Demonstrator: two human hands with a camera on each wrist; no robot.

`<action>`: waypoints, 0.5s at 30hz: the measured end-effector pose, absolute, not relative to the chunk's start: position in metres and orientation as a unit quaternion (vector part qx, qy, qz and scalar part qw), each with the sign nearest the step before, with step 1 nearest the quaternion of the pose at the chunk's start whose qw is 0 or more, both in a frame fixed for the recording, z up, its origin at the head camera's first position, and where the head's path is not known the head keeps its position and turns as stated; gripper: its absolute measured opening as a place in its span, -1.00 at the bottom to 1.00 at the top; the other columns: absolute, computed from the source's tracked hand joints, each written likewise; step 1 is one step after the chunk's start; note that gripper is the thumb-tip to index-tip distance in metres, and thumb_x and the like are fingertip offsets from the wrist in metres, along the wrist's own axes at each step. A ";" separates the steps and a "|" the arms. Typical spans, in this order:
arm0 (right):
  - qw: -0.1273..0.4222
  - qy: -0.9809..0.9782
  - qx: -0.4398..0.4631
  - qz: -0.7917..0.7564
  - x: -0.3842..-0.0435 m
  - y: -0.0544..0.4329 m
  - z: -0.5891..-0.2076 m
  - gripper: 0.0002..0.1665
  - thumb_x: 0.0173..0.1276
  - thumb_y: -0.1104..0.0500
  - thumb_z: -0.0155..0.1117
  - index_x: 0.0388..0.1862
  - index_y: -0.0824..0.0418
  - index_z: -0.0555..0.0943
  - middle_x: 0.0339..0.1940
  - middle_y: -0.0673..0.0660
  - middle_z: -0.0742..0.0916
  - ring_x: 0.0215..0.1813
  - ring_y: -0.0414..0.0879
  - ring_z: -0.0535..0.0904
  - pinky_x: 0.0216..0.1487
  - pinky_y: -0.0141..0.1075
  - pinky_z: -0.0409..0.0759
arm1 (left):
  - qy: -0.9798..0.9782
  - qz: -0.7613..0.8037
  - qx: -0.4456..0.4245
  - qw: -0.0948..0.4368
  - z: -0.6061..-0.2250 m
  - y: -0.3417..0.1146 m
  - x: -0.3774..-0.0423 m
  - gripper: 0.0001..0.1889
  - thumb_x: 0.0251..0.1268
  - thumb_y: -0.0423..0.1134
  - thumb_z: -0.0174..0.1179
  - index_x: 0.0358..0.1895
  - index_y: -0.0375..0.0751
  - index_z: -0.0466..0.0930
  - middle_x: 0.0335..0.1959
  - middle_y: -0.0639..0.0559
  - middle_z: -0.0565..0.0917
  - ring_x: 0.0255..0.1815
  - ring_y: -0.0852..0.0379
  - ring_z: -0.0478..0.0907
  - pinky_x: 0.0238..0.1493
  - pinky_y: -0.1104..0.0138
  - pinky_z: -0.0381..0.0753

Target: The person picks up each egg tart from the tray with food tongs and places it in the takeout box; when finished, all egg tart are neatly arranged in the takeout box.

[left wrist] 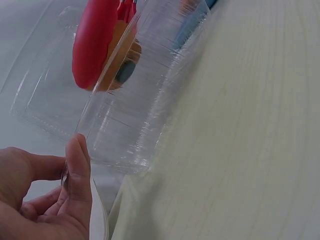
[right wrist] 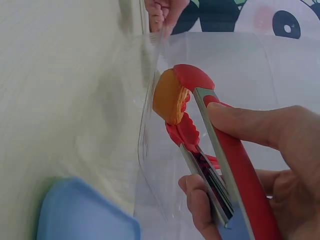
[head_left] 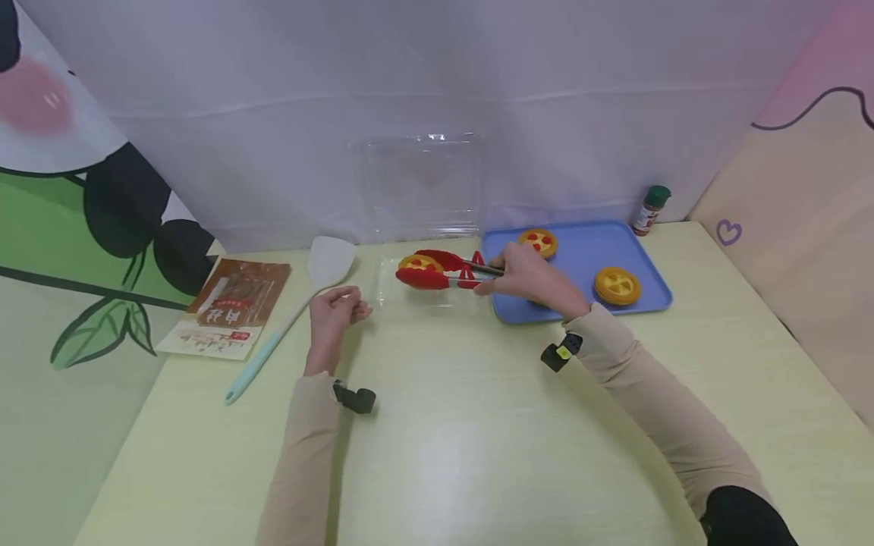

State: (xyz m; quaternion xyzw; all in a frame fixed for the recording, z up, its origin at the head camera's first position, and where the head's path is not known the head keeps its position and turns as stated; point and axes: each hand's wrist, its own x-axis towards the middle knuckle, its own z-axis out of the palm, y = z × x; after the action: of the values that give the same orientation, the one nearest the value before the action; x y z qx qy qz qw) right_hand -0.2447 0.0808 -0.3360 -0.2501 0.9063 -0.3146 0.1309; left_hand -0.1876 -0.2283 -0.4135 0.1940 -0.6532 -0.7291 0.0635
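Note:
My right hand (head_left: 536, 280) grips red-headed metal tongs (head_left: 425, 280) by their handles, thumb on one arm in the right wrist view. Between the tong heads is a small toy pizza tart (head_left: 419, 262), its orange side (right wrist: 166, 97) showing there. Tart and tong heads are over the base of a clear plastic clamshell box (left wrist: 125, 137), whose lid (head_left: 423, 186) stands raised behind. At the box's left edge, my left hand (head_left: 334, 315) pinches the rim between thumb and fingers, as the left wrist view shows.
Right of the box, a blue tray (head_left: 573, 258) holds a pepperoni tart (head_left: 538, 243) and a cross-topped tart (head_left: 617, 286). A green-capped spice jar (head_left: 652, 210) stands behind it. On the left lie a pale spatula (head_left: 331, 262) and a brown-and-white packet (head_left: 232, 307).

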 end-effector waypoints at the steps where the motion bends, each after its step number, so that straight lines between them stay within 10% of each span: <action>1: 0.133 0.906 -0.254 -0.311 -0.246 0.075 -0.337 -0.45 0.15 0.00 0.51 -0.78 0.11 0.36 -0.74 -0.06 0.13 -0.67 -0.21 -0.05 -0.63 -0.40 -0.12 | -0.654 -0.728 0.194 0.064 -0.414 -0.229 -0.188 -0.62 0.42 -0.43 0.08 0.19 -0.65 0.36 -0.61 0.10 0.63 -0.57 0.31 0.62 -0.36 0.52 0.74; 15: 0.197 0.899 -0.257 -0.295 -0.259 0.031 -0.340 -0.25 0.09 0.04 0.54 -0.84 0.08 0.10 -0.75 -0.08 0.09 -0.63 -0.25 -0.08 -0.61 -0.45 -0.12 | -0.650 -0.728 0.210 0.065 -0.411 -0.225 -0.188 -0.63 0.41 -0.45 0.09 0.19 -0.63 0.39 -0.61 0.09 0.61 -0.61 0.31 0.61 -0.40 0.51 0.73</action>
State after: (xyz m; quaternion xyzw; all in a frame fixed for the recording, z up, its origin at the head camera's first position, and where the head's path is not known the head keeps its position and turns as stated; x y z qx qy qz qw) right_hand -0.2594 0.0309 -0.3405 -0.2566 0.8993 -0.2947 0.1966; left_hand -0.1876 -0.2255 -0.4105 0.2097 -0.6498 -0.7277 0.0653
